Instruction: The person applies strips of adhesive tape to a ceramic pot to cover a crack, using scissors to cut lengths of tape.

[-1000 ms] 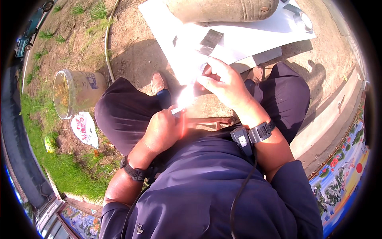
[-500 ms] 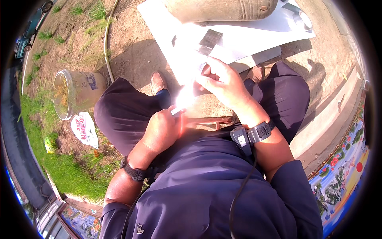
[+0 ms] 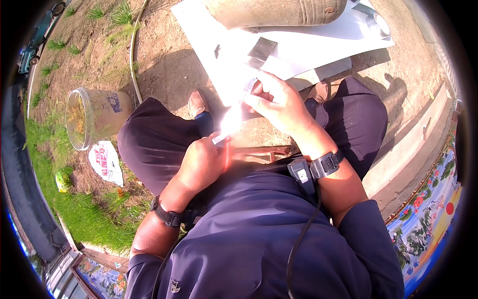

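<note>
Between my two hands runs a narrow, shiny flat piece (image 3: 219,140); sun glare hides its middle, so I cannot tell its kind. My left hand (image 3: 201,162) is closed in a fist around its near end. Thumb and fingers of my right hand (image 3: 279,102) pinch its far end. Just past the right fingertips is a dark, finely striped patch (image 3: 262,51) over a white sheet (image 3: 209,37). Whether that patch joins the shiny piece, I cannot tell. A small dark bit (image 3: 217,50) lies on the sheet.
A large tan rounded object (image 3: 274,12) rests on the sheet, near a silvery roll (image 3: 379,25). To my left are a translucent bucket (image 3: 112,107), a white plastic bag (image 3: 106,163) and a hose (image 3: 133,50). A low kerb (image 3: 408,134) edges the right side. My knees flank the work.
Both hands keep their grip in nearly the same place. The shiny piece has tilted very slightly, and the glare along it has shifted.
</note>
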`<control>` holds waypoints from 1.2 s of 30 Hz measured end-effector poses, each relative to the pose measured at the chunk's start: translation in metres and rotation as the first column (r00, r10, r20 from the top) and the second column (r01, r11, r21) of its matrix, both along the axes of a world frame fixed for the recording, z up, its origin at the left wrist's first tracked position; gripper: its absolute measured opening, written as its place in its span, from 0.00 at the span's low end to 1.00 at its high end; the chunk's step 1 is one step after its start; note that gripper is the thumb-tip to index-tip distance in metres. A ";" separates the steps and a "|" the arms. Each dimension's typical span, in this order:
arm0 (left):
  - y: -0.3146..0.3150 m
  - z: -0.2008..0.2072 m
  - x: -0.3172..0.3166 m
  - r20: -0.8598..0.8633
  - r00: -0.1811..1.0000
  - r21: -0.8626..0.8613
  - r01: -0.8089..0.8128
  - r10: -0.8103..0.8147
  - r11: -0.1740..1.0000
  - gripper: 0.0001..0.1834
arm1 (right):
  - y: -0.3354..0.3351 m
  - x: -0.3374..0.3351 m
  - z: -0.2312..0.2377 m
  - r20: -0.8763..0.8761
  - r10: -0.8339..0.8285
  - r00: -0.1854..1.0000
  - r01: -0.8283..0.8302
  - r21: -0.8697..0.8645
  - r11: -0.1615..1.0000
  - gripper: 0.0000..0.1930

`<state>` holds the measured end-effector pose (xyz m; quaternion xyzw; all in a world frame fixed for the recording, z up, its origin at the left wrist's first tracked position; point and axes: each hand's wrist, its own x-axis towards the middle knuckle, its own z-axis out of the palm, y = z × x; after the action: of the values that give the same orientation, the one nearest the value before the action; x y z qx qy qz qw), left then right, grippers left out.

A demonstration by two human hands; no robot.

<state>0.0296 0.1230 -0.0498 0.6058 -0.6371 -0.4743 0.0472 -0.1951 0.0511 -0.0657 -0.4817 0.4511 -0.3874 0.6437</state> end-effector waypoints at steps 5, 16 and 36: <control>-0.002 0.004 -0.005 0.036 0.999 -0.132 0.040 -0.036 0.990 0.18 | 0.003 0.001 0.000 -0.130 0.043 0.991 -0.059 -0.119 0.991 0.28; -0.006 0.011 -0.005 0.034 0.998 -0.098 0.053 -0.050 0.994 0.18 | 0.002 0.000 0.001 -0.151 0.037 0.988 -0.056 -0.119 0.991 0.23; -0.007 0.012 -0.006 0.029 0.999 -0.089 0.027 -0.025 0.996 0.18 | 0.003 0.002 0.002 -0.147 0.039 0.988 -0.057 -0.121 0.991 0.28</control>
<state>0.0235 0.1160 -0.0373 0.6012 -0.6660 -0.4375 0.0593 -0.1932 0.0542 -0.0637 -0.5587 0.4597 -0.3634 0.5869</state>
